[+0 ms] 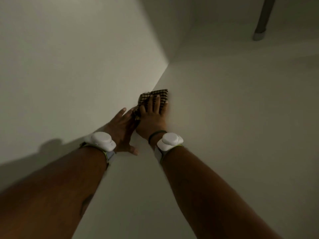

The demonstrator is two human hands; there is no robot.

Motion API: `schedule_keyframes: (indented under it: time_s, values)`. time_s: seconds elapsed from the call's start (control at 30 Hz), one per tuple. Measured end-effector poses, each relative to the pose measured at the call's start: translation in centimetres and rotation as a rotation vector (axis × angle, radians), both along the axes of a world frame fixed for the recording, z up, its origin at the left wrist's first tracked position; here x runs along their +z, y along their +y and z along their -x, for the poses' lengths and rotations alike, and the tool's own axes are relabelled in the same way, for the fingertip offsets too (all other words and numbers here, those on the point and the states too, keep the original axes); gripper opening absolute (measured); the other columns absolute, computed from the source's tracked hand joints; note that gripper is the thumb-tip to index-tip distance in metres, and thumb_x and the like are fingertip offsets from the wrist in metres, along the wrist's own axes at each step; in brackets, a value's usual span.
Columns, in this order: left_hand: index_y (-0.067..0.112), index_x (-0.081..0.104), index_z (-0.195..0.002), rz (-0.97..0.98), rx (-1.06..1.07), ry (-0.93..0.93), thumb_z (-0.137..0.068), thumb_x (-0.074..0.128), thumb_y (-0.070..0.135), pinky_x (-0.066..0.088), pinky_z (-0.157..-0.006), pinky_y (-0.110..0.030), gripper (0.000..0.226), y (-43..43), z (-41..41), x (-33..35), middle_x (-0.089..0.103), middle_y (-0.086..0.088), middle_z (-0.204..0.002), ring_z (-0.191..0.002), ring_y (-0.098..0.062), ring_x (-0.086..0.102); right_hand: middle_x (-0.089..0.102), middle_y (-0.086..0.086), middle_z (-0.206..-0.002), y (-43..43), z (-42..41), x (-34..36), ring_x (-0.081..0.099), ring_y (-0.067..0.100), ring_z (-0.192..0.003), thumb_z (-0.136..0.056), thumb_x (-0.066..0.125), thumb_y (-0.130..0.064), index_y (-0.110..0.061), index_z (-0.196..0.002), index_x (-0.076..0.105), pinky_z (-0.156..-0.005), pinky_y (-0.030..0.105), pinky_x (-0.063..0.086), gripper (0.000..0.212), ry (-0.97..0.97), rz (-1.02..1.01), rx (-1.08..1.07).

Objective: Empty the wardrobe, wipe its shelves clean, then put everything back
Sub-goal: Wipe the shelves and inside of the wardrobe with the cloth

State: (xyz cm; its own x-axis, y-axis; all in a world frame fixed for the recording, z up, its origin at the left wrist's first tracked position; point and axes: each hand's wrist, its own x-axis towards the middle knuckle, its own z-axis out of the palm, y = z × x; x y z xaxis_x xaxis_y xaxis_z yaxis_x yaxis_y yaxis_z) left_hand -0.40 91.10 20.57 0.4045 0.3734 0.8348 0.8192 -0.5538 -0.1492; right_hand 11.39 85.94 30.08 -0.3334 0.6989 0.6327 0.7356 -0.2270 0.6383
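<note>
I look into a white wardrobe compartment. A brown-and-cream checked cloth (162, 94) lies on the shelf floor (224, 135), close to the seam with the left side wall (69, 75). My right hand (152, 116) presses flat on the cloth with straight, spread fingers. My left hand (120, 130) rests beside it with fingers extended along the base of the left wall, its thumb on the shelf and its fingers touching the cloth's near edge. Both wrists wear white sensor bands.
The back wall (233, 31) meets the shelf and left wall in a corner at upper centre. A grey rod with a white end cap (260, 28) hangs at the upper right. The compartment is dim.
</note>
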Motion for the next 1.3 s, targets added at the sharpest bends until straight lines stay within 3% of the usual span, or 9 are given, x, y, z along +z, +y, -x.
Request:
schedule_keyframes:
  time_s: [0.13,0.3,0.43,0.53,0.63,0.83,0.97,1.13,1.3]
  values:
    - [0.012,0.003,-0.161,0.021,0.090,0.012,-0.057,0.034,0.105,-0.029,-0.115,-0.040,0.143,0.1,0.0,-0.1,0.007,-0.011,-0.168,-0.154,-0.030,-0.009,0.016,0.015,-0.166,-2.6,-2.9,-0.4,-0.001,0.041,-0.153,-0.098,0.043,-0.042,-0.018,-0.156,0.034,-0.118,0.063,-0.016,0.063,-0.060,-0.053,0.091]
    - [0.013,-0.011,-0.159,0.143,0.220,0.033,-0.056,0.024,0.105,-0.038,-0.106,-0.040,0.142,-0.3,-0.2,0.5,-0.009,-0.004,-0.168,-0.124,-0.020,-0.056,0.025,0.013,-0.164,-12.7,-9.8,-0.8,0.010,0.039,-0.153,-0.093,0.051,-0.045,-0.021,-0.152,0.043,-0.121,0.061,0.000,0.064,-0.003,-0.218,0.128]
    - [0.017,0.016,-0.160,0.080,0.194,-0.028,-0.050,0.027,0.107,-0.032,-0.110,-0.040,0.143,0.2,-0.4,0.2,0.006,0.000,-0.168,-0.146,-0.024,-0.036,0.013,0.013,-0.167,-23.4,-16.2,-1.7,0.005,0.039,-0.154,-0.094,0.047,-0.051,-0.023,-0.157,0.032,-0.121,0.060,0.003,0.070,0.093,-0.416,-0.050]
    - [0.015,0.026,-0.158,0.117,0.200,-0.043,-0.048,0.040,0.104,-0.026,-0.117,-0.046,0.143,1.1,-1.4,-0.6,-0.011,0.005,-0.160,-0.131,-0.011,-0.052,0.001,0.017,-0.168,-30.0,-20.2,-3.4,-0.006,0.042,-0.153,-0.099,0.038,-0.061,-0.020,-0.161,0.016,-0.120,0.063,0.000,0.078,0.210,-0.539,-0.235]
    - [0.012,0.024,-0.158,0.175,0.274,-0.024,-0.052,0.056,0.095,-0.009,-0.123,-0.052,0.138,2.5,-1.8,-1.6,0.013,-0.006,-0.167,-0.133,-0.014,-0.051,-0.008,0.020,-0.167,-32.2,-21.7,-4.7,-0.013,0.043,-0.152,-0.098,0.030,-0.068,-0.017,-0.162,0.005,-0.119,0.066,-0.001,0.085,0.269,-0.584,-0.329]
    - [0.012,0.026,-0.158,0.077,0.278,0.000,-0.060,0.040,0.098,-0.017,-0.119,-0.052,0.131,2.1,-0.8,-4.8,0.022,-0.007,-0.165,-0.144,-0.024,-0.041,-0.007,0.029,-0.164,-27.5,-18.5,-4.8,-0.013,0.051,-0.149,-0.097,0.030,-0.070,-0.007,-0.160,0.004,-0.116,0.070,-0.001,0.093,0.393,-0.684,-0.265]
    - [0.012,0.026,-0.158,-0.001,0.177,0.002,-0.047,0.028,0.109,-0.021,-0.118,-0.045,0.147,0.6,-1.0,-5.2,0.023,-0.007,-0.165,-0.138,-0.017,-0.047,0.004,0.029,-0.164,-20.1,-13.4,-6.1,-0.003,0.052,-0.150,-0.100,0.039,-0.055,-0.006,-0.159,0.017,-0.117,0.069,-0.003,0.080,0.255,-0.495,-0.053]
    - [0.008,0.009,-0.159,-0.013,0.172,0.062,-0.050,0.045,0.102,-0.020,-0.120,-0.047,0.149,-0.3,-0.3,-5.5,0.013,-0.011,-0.166,-0.151,-0.028,-0.023,0.011,0.027,-0.164,-6.8,-5.3,-6.6,0.000,0.050,-0.151,-0.098,0.042,-0.034,-0.008,-0.157,0.027,-0.117,0.069,-0.003,0.067,0.156,-0.255,0.113]
    - [0.006,0.019,-0.159,-0.038,0.138,0.033,-0.053,0.044,0.102,0.000,-0.125,-0.051,0.145,-0.5,0.2,-6.2,0.017,-0.017,-0.166,-0.155,-0.033,-0.001,0.008,0.023,-0.166,1.1,0.0,-7.6,-0.003,0.048,-0.151,-0.100,0.027,-0.037,-0.009,-0.159,0.019,-0.119,0.067,-0.007,0.066,0.072,-0.095,0.074]
